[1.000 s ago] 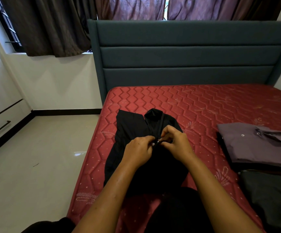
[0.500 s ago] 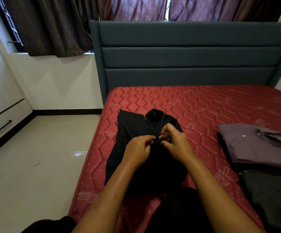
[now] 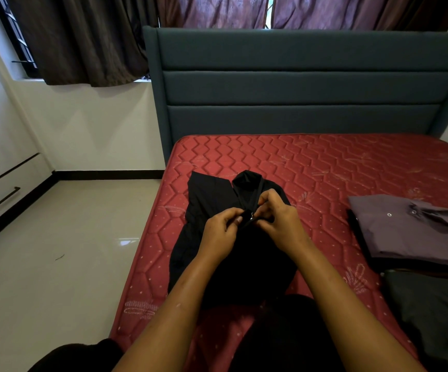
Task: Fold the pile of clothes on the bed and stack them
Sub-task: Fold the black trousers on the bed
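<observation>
The black jacket [image 3: 212,210] lies flat near the left edge of the red mattress [image 3: 324,167], its collar pointing to 12 o'clock, toward the teal headboard [image 3: 298,87]. The person bends over it with both hands meeting on the chest. The left hand [image 3: 221,233] pinches at the zip slider [image 3: 249,217] between thumb and forefinger, and the right hand [image 3: 280,224] is curled around the jacket front just beside the zip, holding the cloth. Neither hand is loose.

It looks to me like the zip is being closed before any folding. To do it well, the right hand should keep the two edges taut and in line below the slider while the left draws it straight toward 12 o'clock. The cloth is soft and dark, so a pucker could jam in the teeth unnoticed. Once it is closed, smoothing the front flat would make a neater fold.

At 3 o'clock a folded purple shirt [image 3: 405,232] sits on top of something darker, and at 4 o'clock a dark grey garment [image 3: 437,318] lies just beside it, so that seems to be the stack.

Compared with a second ago very little has changed. The hands are in almost the same place on the zip, perhaps slightly nearer the collar, and the jacket, the shirt and the grey garment have not moved
</observation>
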A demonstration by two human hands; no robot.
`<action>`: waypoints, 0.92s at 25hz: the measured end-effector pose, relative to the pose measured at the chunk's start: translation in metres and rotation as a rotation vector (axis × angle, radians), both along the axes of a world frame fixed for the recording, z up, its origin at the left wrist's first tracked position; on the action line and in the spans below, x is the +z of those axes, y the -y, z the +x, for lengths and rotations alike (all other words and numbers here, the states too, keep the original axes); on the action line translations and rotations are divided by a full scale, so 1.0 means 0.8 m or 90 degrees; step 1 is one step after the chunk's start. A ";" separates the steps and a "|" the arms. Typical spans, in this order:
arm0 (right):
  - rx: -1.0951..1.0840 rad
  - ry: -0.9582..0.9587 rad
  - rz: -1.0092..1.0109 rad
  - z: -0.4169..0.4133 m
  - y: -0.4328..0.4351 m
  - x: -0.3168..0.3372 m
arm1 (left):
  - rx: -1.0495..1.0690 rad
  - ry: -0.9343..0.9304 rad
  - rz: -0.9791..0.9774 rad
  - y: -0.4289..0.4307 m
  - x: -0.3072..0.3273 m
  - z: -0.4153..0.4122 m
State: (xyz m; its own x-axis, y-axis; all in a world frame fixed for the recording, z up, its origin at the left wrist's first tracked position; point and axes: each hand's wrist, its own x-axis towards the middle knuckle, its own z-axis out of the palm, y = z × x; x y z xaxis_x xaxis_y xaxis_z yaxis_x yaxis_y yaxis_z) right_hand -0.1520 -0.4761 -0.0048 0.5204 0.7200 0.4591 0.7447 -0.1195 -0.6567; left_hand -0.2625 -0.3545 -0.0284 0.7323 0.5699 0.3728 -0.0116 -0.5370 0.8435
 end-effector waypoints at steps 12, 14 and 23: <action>-0.006 0.041 -0.030 -0.003 0.001 -0.003 | 0.036 0.008 0.004 0.004 -0.010 -0.003; -0.011 0.047 -0.029 -0.004 0.000 -0.002 | 0.055 -0.020 0.042 0.006 -0.009 -0.005; -0.024 0.048 -0.042 0.002 0.004 -0.007 | 0.036 -0.140 0.191 0.005 0.011 -0.016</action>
State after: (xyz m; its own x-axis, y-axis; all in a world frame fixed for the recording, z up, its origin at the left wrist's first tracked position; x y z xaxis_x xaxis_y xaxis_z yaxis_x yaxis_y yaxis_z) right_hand -0.1501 -0.4797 -0.0107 0.5141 0.7302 0.4500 0.7854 -0.1899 -0.5891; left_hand -0.2753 -0.3585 -0.0192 0.7836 0.5015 0.3667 0.1891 -0.7548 0.6281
